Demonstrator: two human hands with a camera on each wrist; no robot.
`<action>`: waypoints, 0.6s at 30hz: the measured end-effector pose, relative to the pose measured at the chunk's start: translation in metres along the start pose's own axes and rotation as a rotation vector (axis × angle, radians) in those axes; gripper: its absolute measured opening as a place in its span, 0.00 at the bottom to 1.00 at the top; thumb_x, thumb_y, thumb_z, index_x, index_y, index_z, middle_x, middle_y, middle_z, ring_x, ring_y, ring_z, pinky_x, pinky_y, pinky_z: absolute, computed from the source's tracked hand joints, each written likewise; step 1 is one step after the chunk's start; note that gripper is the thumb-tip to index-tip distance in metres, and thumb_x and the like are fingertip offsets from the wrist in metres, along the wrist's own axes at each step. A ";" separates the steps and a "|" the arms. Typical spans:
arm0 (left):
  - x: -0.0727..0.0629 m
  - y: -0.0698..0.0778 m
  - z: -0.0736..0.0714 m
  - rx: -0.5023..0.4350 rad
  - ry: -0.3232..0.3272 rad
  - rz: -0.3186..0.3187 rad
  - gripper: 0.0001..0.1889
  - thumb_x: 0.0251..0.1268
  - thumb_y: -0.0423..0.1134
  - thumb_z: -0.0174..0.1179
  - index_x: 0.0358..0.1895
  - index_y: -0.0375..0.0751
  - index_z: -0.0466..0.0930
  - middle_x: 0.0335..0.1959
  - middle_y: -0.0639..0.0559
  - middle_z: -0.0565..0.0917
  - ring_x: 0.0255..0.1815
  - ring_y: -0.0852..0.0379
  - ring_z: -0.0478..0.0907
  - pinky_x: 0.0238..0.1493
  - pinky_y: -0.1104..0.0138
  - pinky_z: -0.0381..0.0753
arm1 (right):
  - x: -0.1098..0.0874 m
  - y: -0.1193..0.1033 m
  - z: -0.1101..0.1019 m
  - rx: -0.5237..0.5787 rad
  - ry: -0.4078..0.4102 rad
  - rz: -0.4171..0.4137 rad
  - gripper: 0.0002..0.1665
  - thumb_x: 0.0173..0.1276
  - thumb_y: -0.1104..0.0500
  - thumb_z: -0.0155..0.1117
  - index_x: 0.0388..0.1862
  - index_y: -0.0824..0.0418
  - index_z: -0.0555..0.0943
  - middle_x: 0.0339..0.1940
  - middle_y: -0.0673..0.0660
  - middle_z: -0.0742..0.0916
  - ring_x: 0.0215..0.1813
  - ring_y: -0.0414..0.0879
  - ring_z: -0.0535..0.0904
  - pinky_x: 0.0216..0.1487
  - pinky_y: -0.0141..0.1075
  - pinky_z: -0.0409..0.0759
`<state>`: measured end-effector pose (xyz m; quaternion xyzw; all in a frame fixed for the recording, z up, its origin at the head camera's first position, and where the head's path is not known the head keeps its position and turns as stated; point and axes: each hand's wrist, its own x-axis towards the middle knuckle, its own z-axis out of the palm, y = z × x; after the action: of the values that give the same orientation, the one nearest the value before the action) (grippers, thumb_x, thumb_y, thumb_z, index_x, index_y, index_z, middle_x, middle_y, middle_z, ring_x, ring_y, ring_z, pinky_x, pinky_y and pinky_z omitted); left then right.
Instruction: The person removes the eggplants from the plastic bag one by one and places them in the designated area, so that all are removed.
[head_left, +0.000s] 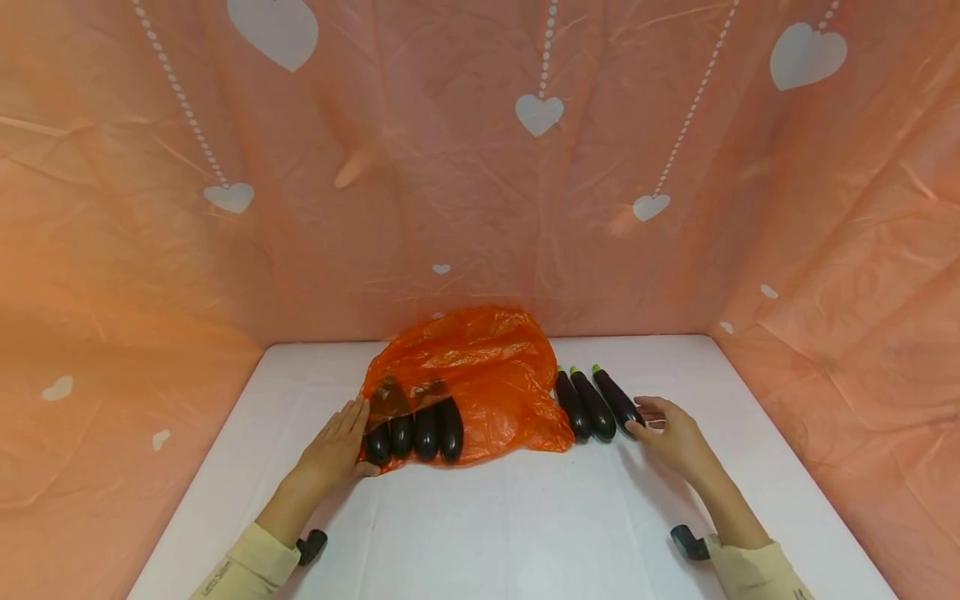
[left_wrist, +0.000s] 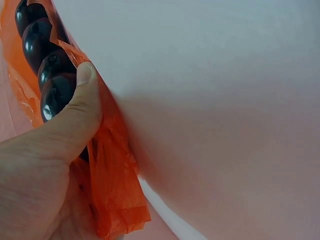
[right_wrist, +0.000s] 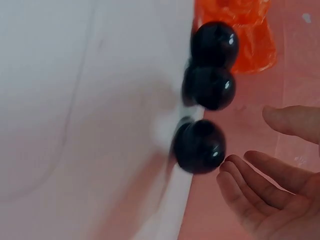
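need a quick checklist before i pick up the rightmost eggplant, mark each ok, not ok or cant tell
1. Left hand touching the orange bag: ok, at its left edge.
2. Four left eggplants fully covered: not ok, rounded ends show.
3. Right hand beside the rightmost eggplant: ok.
4. Right hand gripping it: not ok, not closed round it.
5. Right fingertips touching it: cannot tell.

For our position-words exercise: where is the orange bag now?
In the head view, the orange bag lies toward the far side of the white table, between the left hand and three eggplants on its right.
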<state>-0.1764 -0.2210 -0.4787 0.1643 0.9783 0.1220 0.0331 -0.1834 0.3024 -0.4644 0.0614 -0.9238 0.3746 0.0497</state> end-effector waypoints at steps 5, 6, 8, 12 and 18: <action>0.000 0.000 0.000 0.006 0.001 0.006 0.58 0.58 0.48 0.80 0.79 0.15 0.54 0.82 0.21 0.58 0.83 0.25 0.56 0.82 0.38 0.59 | -0.003 -0.012 0.006 -0.012 0.030 -0.048 0.28 0.73 0.63 0.74 0.66 0.77 0.78 0.53 0.71 0.88 0.57 0.65 0.86 0.63 0.59 0.84; 0.000 0.000 0.000 0.008 0.002 0.007 0.58 0.58 0.48 0.80 0.79 0.15 0.54 0.82 0.21 0.58 0.83 0.25 0.56 0.82 0.38 0.59 | -0.003 -0.015 0.007 -0.013 0.031 -0.053 0.28 0.73 0.63 0.74 0.67 0.76 0.79 0.54 0.70 0.88 0.57 0.65 0.86 0.63 0.59 0.84; 0.000 -0.001 0.000 0.008 0.004 0.008 0.58 0.58 0.48 0.80 0.79 0.15 0.54 0.82 0.21 0.58 0.83 0.25 0.56 0.82 0.38 0.59 | -0.004 -0.020 0.009 -0.011 0.025 -0.064 0.29 0.74 0.63 0.74 0.67 0.76 0.78 0.55 0.70 0.88 0.57 0.64 0.85 0.63 0.59 0.83; -0.001 -0.002 0.001 0.002 0.007 0.003 0.58 0.58 0.47 0.80 0.79 0.15 0.54 0.82 0.21 0.57 0.83 0.25 0.55 0.82 0.38 0.59 | -0.006 -0.029 0.016 -0.011 0.011 -0.072 0.29 0.75 0.62 0.73 0.69 0.74 0.78 0.58 0.68 0.87 0.58 0.63 0.85 0.64 0.58 0.83; -0.002 -0.003 0.001 0.016 0.013 0.010 0.58 0.58 0.47 0.80 0.79 0.15 0.54 0.82 0.21 0.58 0.83 0.25 0.55 0.82 0.38 0.59 | -0.008 -0.043 0.026 0.006 -0.012 -0.088 0.29 0.75 0.61 0.73 0.70 0.72 0.78 0.60 0.66 0.87 0.60 0.61 0.85 0.65 0.56 0.83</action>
<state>-0.1756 -0.2237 -0.4808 0.1687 0.9786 0.1152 0.0247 -0.1708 0.2548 -0.4546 0.1043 -0.9194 0.3745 0.0602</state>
